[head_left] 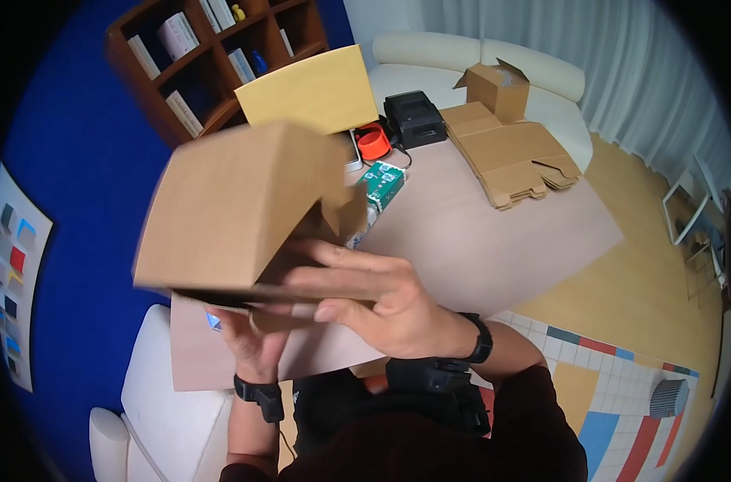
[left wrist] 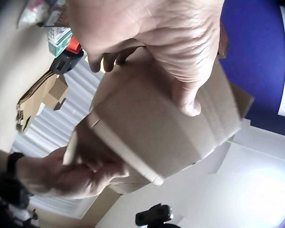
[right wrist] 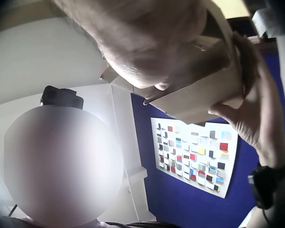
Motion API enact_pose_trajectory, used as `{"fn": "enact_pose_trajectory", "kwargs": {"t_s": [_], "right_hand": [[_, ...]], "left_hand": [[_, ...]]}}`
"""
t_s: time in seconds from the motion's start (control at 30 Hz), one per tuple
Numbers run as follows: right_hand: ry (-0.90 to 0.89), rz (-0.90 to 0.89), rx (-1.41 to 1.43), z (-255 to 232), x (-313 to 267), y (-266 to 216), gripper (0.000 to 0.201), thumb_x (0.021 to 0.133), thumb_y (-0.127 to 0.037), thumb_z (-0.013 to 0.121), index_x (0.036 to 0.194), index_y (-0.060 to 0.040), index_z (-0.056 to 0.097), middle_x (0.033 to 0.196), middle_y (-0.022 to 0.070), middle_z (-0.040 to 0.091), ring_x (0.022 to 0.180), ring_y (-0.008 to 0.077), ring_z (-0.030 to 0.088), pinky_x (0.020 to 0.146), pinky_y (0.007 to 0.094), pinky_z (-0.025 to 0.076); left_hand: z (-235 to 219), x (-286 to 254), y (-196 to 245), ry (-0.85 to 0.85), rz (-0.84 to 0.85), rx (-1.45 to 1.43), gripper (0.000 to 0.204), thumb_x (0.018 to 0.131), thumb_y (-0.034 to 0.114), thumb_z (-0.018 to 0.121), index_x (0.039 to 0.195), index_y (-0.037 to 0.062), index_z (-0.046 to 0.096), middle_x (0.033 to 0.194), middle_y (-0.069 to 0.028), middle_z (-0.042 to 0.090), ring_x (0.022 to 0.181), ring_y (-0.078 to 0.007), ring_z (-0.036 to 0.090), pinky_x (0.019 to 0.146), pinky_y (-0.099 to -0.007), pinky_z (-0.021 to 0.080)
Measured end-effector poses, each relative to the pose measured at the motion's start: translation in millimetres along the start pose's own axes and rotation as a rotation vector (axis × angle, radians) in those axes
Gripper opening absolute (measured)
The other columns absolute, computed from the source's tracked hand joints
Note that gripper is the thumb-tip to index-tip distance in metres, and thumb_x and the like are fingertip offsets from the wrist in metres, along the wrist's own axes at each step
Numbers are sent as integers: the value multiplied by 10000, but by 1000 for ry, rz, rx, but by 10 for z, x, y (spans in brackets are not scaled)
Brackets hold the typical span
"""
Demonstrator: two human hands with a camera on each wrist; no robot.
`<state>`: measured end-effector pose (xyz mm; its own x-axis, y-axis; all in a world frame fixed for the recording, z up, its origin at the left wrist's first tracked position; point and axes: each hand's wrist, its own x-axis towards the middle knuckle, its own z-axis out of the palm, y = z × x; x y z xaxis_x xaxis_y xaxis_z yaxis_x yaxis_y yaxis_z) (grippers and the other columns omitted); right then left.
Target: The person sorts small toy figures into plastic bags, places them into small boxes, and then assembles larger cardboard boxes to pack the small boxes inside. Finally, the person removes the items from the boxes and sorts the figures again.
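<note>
Both hands hold a brown cardboard box (head_left: pixel 212 209) up in the air over the table, tilted, with its open side turned to the right. My right hand (head_left: pixel 389 301) pinches a flap along that side, thumb on the near face and fingers reaching inside. From below, my left hand (head_left: pixel 253 345) supports the box; in the left wrist view its thumb (left wrist: pixel 186 99) lies across one face and its other fingers go round the edge. Those fingers are largely hidden behind the box in the head view.
On the table (head_left: pixel 462 249) lie a stack of flattened cardboard boxes (head_left: pixel 510 149), a black printer-like device (head_left: pixel 414 118), an orange-red round item (head_left: pixel 372 140) and a green patterned box (head_left: pixel 384 183). An open carton (head_left: pixel 498 90) stands by the white sofa (head_left: pixel 430 52). A yellow panel (head_left: pixel 309 88) rises behind.
</note>
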<state>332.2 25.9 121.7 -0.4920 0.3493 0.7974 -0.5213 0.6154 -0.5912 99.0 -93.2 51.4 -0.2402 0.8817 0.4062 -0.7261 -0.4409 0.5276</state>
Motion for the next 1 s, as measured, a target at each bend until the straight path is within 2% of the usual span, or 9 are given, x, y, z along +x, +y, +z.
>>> {"fn": "enact_pose_trajectory", "kwargs": {"t_s": [0.13,0.2,0.23,0.27,0.37,0.6,0.67,0.8,1.0], "right_hand": [[15,502,282,-157,-254,-67,362,1017,-113,749,1344,28,686,1313,176,718,1165,243,717,956,336,570],[99,674,416,-208,-342,42,377,1034,-130,736,1364,34,659,1283,139,736,1148,209,717,947,333,577],[216,669,551,-252,-354,123,351,1043,-134,726,1339,45,664,1249,121,742,1103,181,719,912,336,593],[333,665,686,-275,-347,175,329,1052,-138,717,1313,57,670,1215,104,747,1058,154,722,878,338,608],[419,682,741,-279,-319,237,341,1044,-102,709,1334,65,641,1241,139,745,1081,175,729,913,364,619],[371,737,754,-120,-429,372,364,1038,-42,675,1376,78,614,1296,146,725,1138,199,724,968,387,612],[368,737,756,-112,-484,405,367,1037,-36,669,1379,83,612,1297,148,725,1140,201,725,971,386,611],[360,758,786,-164,-540,388,373,1037,-28,658,1386,91,602,1304,154,720,1145,204,726,975,384,610],[408,740,696,-167,-566,382,377,1041,-32,647,1391,94,586,1311,156,714,1144,195,722,974,377,611]], "left_hand": [[-64,47,189,313,28,150,615,1029,398,700,1533,93,525,1570,-102,533,1443,-292,494,1226,-519,393],[-161,10,266,216,-22,17,769,918,271,798,1579,72,458,1575,-130,517,1468,-319,468,1239,-522,361],[33,-3,303,-10,-71,233,1033,735,119,826,1646,69,341,1592,-160,483,1488,-366,442,1247,-531,337],[-24,-110,377,72,-142,269,1203,603,38,781,1680,60,245,1597,-170,463,1491,-407,432,1252,-564,317],[425,30,187,-71,-151,303,1234,606,10,809,1689,62,219,1618,-171,431,1498,-413,420,1253,-572,317],[472,50,17,245,70,540,1043,740,75,918,1609,20,345,1571,-130,487,1432,-322,502,1186,-496,417],[302,-49,208,6,-93,968,896,765,42,897,1541,-8,451,1496,-118,560,1374,-294,558,1145,-447,460],[464,-85,314,-223,-296,1142,703,848,-93,777,1494,-31,508,1460,-135,585,1378,-281,558,1133,-448,464],[767,-52,38,-77,-102,975,724,883,-148,712,1540,-5,443,1526,-142,519,1423,-283,513,1176,-453,419]]}}
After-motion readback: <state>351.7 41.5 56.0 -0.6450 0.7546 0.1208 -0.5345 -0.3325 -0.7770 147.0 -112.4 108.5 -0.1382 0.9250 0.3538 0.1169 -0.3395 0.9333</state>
